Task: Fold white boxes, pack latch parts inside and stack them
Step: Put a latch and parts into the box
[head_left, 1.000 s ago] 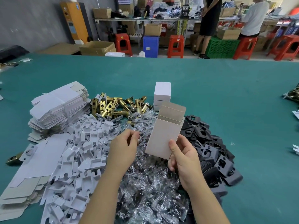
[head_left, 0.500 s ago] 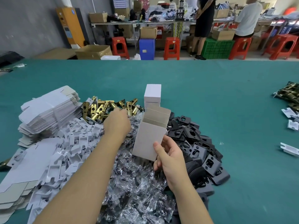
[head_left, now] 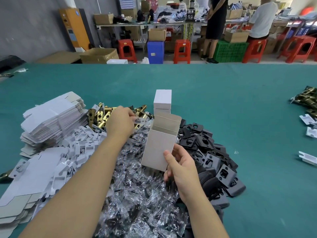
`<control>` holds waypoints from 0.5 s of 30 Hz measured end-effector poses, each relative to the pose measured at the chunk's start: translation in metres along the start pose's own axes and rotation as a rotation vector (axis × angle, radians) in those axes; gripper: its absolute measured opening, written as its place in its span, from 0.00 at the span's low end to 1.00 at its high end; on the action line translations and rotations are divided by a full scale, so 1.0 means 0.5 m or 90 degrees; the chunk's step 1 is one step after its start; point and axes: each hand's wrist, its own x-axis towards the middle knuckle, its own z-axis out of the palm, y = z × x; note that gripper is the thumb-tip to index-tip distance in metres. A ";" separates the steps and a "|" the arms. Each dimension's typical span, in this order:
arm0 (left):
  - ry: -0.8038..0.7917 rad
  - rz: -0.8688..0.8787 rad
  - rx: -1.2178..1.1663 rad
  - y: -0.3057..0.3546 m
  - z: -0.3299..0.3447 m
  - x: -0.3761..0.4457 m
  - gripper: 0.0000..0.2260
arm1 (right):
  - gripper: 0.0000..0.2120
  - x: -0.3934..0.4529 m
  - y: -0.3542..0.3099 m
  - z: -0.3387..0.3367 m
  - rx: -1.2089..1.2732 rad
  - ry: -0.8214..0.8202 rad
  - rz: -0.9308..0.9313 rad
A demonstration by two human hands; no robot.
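Plastic bags (head_left: 137,194) of small dark parts lie heaped nearest to me, under both forearms. My right hand (head_left: 181,170) grips the open white box (head_left: 159,148) by its lower right corner, thumb on the front face, holding it upright above the bags with its top flap standing open. Right of it I see a pile of black plates (head_left: 211,155); left of it, white plastic inserts (head_left: 72,152) and flat box blanks (head_left: 51,117). Further out, my left hand (head_left: 120,122) is curled down over the brass latches (head_left: 103,115); fingers bent around something there, though I cannot tell exactly what they hold. Just beyond the open box, closed white boxes (head_left: 162,100) stand stacked on the green table (head_left: 223,100)
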 end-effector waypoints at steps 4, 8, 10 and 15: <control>-0.036 0.029 -0.133 -0.004 -0.048 -0.054 0.04 | 0.13 0.003 0.001 -0.003 0.018 0.018 0.007; -0.190 0.086 -0.058 -0.032 -0.059 -0.122 0.08 | 0.15 0.001 0.000 -0.002 0.018 0.024 0.015; -0.266 0.085 -0.018 -0.052 -0.056 -0.139 0.08 | 0.14 0.000 -0.001 -0.001 0.013 0.022 0.010; -0.350 0.094 -0.010 -0.070 -0.062 -0.136 0.08 | 0.14 -0.001 -0.001 -0.001 0.008 0.020 0.005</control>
